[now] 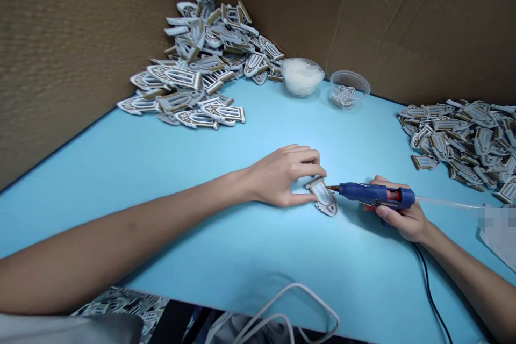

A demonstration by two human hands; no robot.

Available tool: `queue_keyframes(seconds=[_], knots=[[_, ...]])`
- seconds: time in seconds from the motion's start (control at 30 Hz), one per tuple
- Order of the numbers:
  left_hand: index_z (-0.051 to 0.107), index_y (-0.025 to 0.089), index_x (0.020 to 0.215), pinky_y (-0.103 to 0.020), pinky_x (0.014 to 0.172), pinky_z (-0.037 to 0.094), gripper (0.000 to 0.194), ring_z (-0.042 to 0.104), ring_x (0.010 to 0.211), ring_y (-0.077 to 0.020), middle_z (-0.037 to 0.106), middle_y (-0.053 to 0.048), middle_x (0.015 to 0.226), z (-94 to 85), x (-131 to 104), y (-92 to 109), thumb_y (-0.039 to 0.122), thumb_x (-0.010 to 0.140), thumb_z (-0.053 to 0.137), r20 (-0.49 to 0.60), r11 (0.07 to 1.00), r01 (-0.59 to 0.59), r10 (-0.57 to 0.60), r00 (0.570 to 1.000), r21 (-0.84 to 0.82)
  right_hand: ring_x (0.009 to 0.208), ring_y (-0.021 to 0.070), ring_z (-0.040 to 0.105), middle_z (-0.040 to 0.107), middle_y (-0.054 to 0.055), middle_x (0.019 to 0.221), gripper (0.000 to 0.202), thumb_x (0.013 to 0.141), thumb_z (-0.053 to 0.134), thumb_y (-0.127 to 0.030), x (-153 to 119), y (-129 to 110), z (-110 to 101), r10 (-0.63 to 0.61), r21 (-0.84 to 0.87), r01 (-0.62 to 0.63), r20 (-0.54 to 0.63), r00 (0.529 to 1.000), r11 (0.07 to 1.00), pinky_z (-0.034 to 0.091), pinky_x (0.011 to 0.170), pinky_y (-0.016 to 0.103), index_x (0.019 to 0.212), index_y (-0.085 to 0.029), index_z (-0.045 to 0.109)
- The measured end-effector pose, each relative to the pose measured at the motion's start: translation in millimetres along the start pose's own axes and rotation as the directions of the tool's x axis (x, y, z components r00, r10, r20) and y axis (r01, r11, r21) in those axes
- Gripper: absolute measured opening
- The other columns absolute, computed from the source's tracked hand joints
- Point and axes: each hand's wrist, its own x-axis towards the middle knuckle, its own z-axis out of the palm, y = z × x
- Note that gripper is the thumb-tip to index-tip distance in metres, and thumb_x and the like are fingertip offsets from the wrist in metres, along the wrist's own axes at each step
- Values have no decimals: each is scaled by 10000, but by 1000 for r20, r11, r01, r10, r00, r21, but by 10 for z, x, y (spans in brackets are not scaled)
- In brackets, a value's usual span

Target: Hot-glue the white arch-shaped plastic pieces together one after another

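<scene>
Pinched between the thumb and fingers of my left hand [288,174] is a small white window-shaped piece [324,199] with an arched end, held just at the blue tabletop [258,247]. My right hand [403,217] is wrapped around a blue hot glue gun [374,195], which points left. Its brown nozzle tip is at the edge of the piece; whether they touch I cannot tell. A clear glue stick [447,202] sticks out of the gun's rear, and a black cord [429,285] runs down from it.
A tall heap of window-shaped pieces [201,64] lies back left, another pile [467,140] at right. Between them stand a bowl of white material [302,78] and a clear tub [350,88] with small parts. Cardboard walls [363,16] enclose the back. A white cable [298,286] loops at the front edge.
</scene>
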Motion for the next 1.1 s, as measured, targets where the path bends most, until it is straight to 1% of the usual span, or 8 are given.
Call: queue_keyframes(seconds=[0.07,0.17,0.23,0.37,0.53,0.77,0.9,1.1], knots=[[724,187,1158,-367,863,480,313,638,919,-237,702,-99,1057,17,0,-7,442,999,635,7,1000,20,-20,1000,8,681,233,610,706,66,754,397,1020,595,-541,26,-27,21,-4,-89,5,10,1000,996,472,627,364,817,-230,734],[719,183,1095,-362,880,481,296,647,931,-233,718,-95,1043,42,-2,-14,450,1006,628,-10,999,46,-46,999,-10,695,225,594,690,54,756,331,1019,605,-463,36,-58,67,50,-193,-48,5,999,980,451,632,355,820,-222,713],[710,182,1065,-361,887,482,299,652,938,-235,723,-93,1038,54,-3,-20,466,1003,639,-22,998,56,-57,998,-22,711,226,593,695,53,767,308,1019,602,-441,27,-60,91,57,-224,-54,8,998,973,454,648,359,834,-217,708],[707,181,1058,-358,883,481,305,655,940,-236,723,-92,1034,66,-4,-32,476,1003,651,-27,998,53,-53,998,-26,725,224,596,718,56,800,274,1028,595,-398,12,-40,109,11,-234,-4,27,1000,972,460,675,371,849,-215,696],[713,165,1056,-358,881,475,309,653,928,-231,721,-93,1025,70,-3,-40,465,1005,657,-35,998,43,-44,998,-34,739,224,607,717,54,810,264,1043,578,-381,20,-40,107,-14,-259,26,47,999,966,459,686,375,863,-215,675],[704,176,1045,-347,895,464,297,659,937,-221,723,-82,1022,80,2,-48,467,1015,650,-24,995,59,-61,998,-76,687,202,574,651,30,764,260,1053,546,-337,50,-70,124,-87,-321,101,58,994,942,439,660,360,825,-219,590],[706,167,1045,-343,890,459,297,664,930,-219,719,-81,1012,86,7,-56,459,1014,663,-40,996,39,-43,998,-83,672,192,572,639,21,759,236,1054,532,-314,57,-82,138,-105,-332,117,53,993,936,433,645,352,845,-218,580],[705,179,1047,-342,892,461,300,667,937,-217,725,-78,1023,83,5,-56,473,1013,657,-33,995,55,-58,998,-86,689,196,583,653,24,778,228,1053,532,-321,53,-77,132,-105,-337,115,47,993,934,440,651,351,860,-216,593]])
